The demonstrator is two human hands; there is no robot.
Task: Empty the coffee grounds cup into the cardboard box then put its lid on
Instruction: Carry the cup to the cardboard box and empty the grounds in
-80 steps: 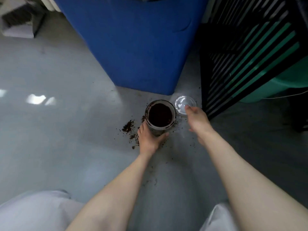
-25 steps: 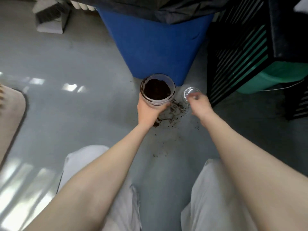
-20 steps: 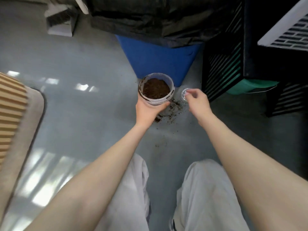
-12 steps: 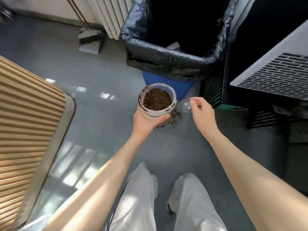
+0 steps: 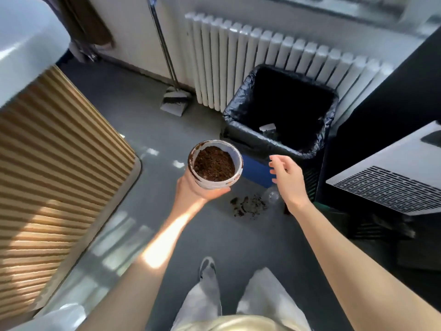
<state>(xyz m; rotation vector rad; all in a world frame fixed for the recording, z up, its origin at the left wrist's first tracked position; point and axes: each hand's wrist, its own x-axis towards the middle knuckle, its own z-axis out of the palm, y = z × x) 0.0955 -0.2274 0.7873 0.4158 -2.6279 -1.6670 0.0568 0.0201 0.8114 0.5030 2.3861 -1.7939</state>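
Note:
My left hand (image 5: pixel 198 191) grips a clear plastic cup (image 5: pixel 216 163) from below and holds it upright at about waist height. The cup is nearly full of dark coffee grounds, and its rim is smeared brown. My right hand (image 5: pixel 288 177) hovers to the right of the cup with its fingers spread and nothing in it. The clear round lid (image 5: pixel 273 195) lies on the grey floor just below that hand, beside a patch of spilled grounds (image 5: pixel 248 206). No cardboard box is in view.
A blue bin with a black bag (image 5: pixel 281 115) stands just beyond the cup, in front of a white radiator (image 5: pixel 262 56). A dustpan (image 5: pixel 174 103) leans at the wall. A slatted wooden cabinet (image 5: pixel 47 163) is on the left and a black unit with a white vent (image 5: pixel 393 187) on the right.
The cup has been lifted off the floor in my left hand and the view has risen with it. My right hand has come up off the lid, which stays on the floor.

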